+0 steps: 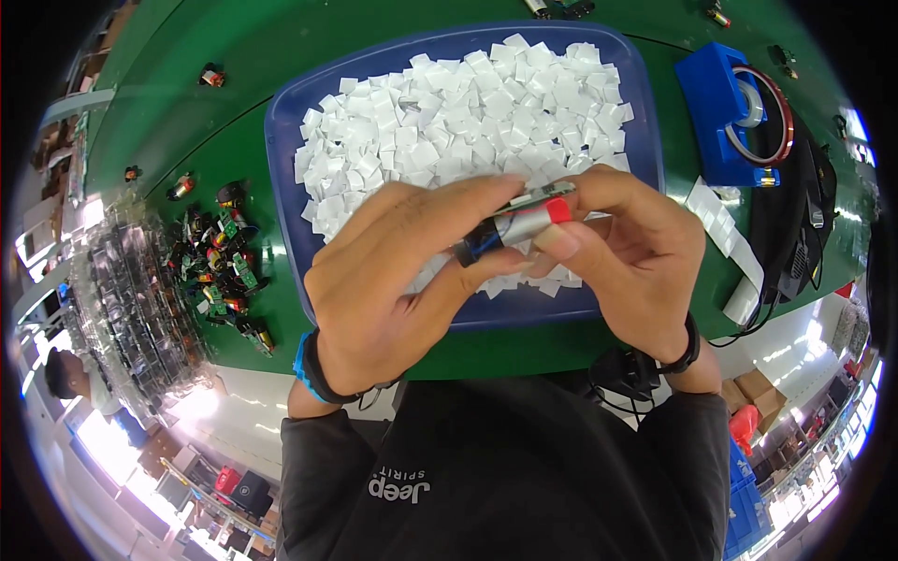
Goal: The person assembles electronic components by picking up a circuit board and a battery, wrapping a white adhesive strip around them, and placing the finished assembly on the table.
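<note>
Between my two hands is a small silver cylinder (527, 224) with a red end, a black end and a strip of circuit board along its upper side; it looks like a small motor or battery assembly. My left hand (383, 271) is closed round the black end with thumb and fingers. At the red end, my right hand (641, 243) pinches it between thumb and forefinger. Both hands are above a blue plastic tub (284, 201) heaped with small white square pieces (458, 122), and they hide its near part.
Left of the tub lies a pile of similar small parts with green circuit boards (224, 257), beside stacked clear plastic trays (126, 290). A blue tape dispenser (697, 112), a white label strip (744, 257) and a black bag (795, 224) are at right. Another person (89, 379) is far left.
</note>
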Action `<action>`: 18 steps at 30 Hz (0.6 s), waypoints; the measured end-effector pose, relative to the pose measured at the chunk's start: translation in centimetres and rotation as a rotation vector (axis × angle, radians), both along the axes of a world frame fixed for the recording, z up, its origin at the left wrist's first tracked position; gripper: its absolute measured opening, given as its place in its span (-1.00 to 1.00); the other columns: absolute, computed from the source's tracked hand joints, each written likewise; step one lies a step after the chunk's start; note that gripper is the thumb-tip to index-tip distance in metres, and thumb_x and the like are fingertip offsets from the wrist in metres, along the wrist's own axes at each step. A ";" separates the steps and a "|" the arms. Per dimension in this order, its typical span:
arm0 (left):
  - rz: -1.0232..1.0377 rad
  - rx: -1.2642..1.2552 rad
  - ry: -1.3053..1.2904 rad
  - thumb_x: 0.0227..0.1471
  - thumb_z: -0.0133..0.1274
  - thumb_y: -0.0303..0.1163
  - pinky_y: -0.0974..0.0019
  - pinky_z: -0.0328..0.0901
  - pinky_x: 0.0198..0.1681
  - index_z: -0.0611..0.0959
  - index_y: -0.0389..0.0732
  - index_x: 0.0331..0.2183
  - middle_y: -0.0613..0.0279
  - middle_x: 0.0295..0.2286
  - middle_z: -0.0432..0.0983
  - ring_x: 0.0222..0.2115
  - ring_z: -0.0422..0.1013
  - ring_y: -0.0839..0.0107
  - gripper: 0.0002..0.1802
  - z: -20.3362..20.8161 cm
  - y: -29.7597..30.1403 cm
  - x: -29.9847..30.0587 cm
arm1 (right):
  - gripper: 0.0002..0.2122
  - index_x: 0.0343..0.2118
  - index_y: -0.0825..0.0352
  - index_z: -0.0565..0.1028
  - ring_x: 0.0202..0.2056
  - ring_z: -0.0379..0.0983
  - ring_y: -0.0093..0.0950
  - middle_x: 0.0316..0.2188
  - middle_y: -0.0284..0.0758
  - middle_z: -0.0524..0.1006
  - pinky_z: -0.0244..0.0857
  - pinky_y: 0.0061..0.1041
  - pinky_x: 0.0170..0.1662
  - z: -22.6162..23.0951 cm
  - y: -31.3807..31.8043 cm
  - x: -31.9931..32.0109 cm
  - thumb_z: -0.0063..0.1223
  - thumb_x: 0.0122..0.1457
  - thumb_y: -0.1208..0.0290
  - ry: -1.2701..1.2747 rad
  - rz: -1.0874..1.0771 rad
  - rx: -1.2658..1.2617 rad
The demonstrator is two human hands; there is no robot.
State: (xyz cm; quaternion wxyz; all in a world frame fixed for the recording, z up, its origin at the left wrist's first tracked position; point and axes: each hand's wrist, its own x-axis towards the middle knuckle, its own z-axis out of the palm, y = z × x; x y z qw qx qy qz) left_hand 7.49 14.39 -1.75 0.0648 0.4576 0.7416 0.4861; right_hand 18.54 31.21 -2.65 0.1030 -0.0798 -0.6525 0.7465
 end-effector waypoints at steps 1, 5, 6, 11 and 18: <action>0.000 0.004 0.003 -0.19 0.32 -0.58 0.51 0.35 -0.53 0.65 -0.29 -0.15 0.15 -0.34 0.62 -0.49 0.45 0.51 -0.56 0.0 0.0 0.2 | -0.83 -0.24 0.56 0.45 -0.31 0.53 -0.42 -0.26 -0.12 0.49 0.52 -0.50 -0.36 0.0 -0.2 -0.1 0.14 0.12 0.66 -0.009 -0.009 -0.017; 0.098 0.083 -0.358 -0.16 0.31 -0.57 0.50 0.38 -0.49 0.63 -0.30 -0.14 0.14 -0.31 0.62 -0.48 0.47 0.47 -0.56 -0.4 -0.1 1.4 | -0.83 -0.24 0.56 0.46 -0.31 0.53 -0.43 -0.29 -0.13 0.50 0.51 -0.50 -0.36 -0.4 -0.4 -0.2 0.14 0.12 0.65 0.005 -0.015 -0.031; 0.118 0.101 -0.446 -0.15 0.31 -0.56 0.49 0.39 -0.47 0.64 -0.30 -0.14 0.14 -0.30 0.61 -0.48 0.47 0.47 -0.57 -0.4 0.0 1.5 | -0.84 -0.24 0.56 0.47 -0.31 0.53 -0.43 -0.29 -0.13 0.51 0.51 -0.50 -0.35 -0.6 -0.4 -0.3 0.14 0.12 0.65 0.036 -0.003 -0.012; 0.026 0.064 -0.364 -0.13 0.30 -0.59 0.43 0.41 -0.33 0.58 -0.40 -0.12 0.02 -0.25 0.58 -0.35 0.50 0.40 -0.55 -0.3 -0.6 0.2 | -0.85 -0.26 0.57 0.48 -0.32 0.54 -0.45 -0.31 -0.14 0.52 0.51 -0.51 -0.34 -0.4 -0.1 -0.4 0.15 0.12 0.66 0.065 0.001 0.107; -0.087 -0.162 -0.030 -0.14 0.30 -0.60 0.44 0.39 -0.29 0.57 -0.43 -0.11 0.01 -0.26 0.58 -0.33 0.50 0.43 -0.53 0.9 -0.8 -0.4 | -0.82 -0.26 0.53 0.53 -0.39 0.55 -0.53 -0.37 -0.20 0.58 0.50 -0.61 -0.36 -0.9 0.0 -0.6 0.23 0.08 0.60 -0.051 0.000 -0.059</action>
